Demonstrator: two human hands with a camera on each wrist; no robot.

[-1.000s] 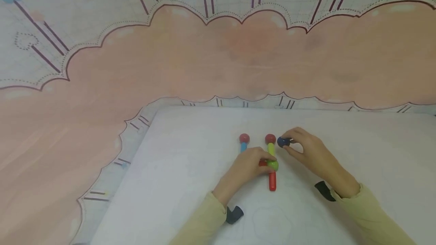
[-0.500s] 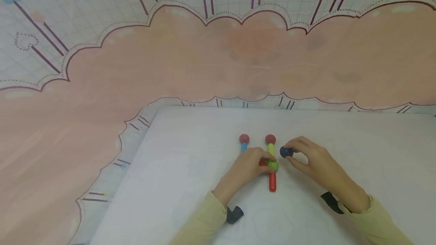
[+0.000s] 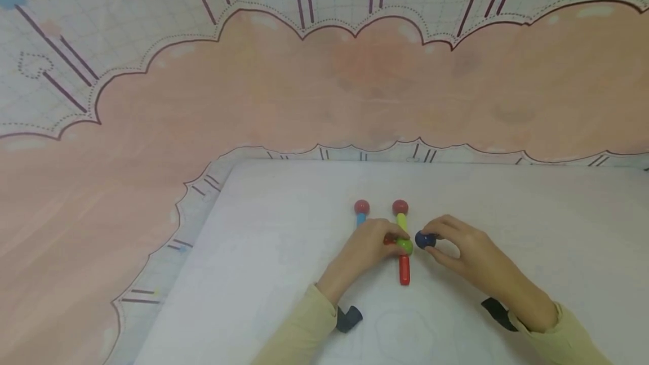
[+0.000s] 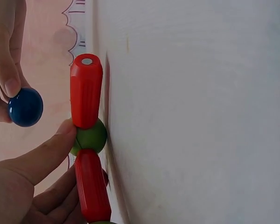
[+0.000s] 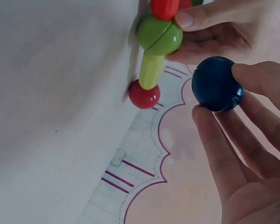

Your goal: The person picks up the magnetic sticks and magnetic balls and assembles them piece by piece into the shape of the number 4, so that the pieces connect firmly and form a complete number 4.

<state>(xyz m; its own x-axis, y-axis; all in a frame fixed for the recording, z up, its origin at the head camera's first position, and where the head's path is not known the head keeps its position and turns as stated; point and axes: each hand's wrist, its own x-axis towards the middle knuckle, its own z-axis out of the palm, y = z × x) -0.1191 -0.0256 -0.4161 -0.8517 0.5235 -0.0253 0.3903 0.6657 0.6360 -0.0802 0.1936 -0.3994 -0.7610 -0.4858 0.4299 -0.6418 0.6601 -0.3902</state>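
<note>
My left hand [image 3: 366, 245] pinches a green ball [image 4: 91, 136] between thumb and fingers. Two red rods join that ball: one red rod [image 3: 404, 270] points toward me, and another red rod [image 4: 92, 185] runs left, partly under the hand. A yellow-green rod [image 5: 151, 71] leads from the green ball to a red ball [image 3: 400, 207] at the far end. Farther left, a blue rod [image 3: 361, 219] carries a second red ball [image 3: 361, 207]; its near part is hidden by my left hand. Just right of the green ball, my right hand [image 3: 469, 246] holds a dark blue ball [image 5: 218, 84] in its fingertips, apart from the other pieces.
A white tabletop [image 3: 274, 201] lies under the pieces. Behind it spreads a peach-coloured cloth [image 3: 324, 89] with a scalloped, patterned border. Dark straps [image 3: 349, 319] hang by both sleeve cuffs.
My right hand has drawn the blue ball back toward me, from beside the far red ball to beside the green ball. The left hand keeps its grip in place.
</note>
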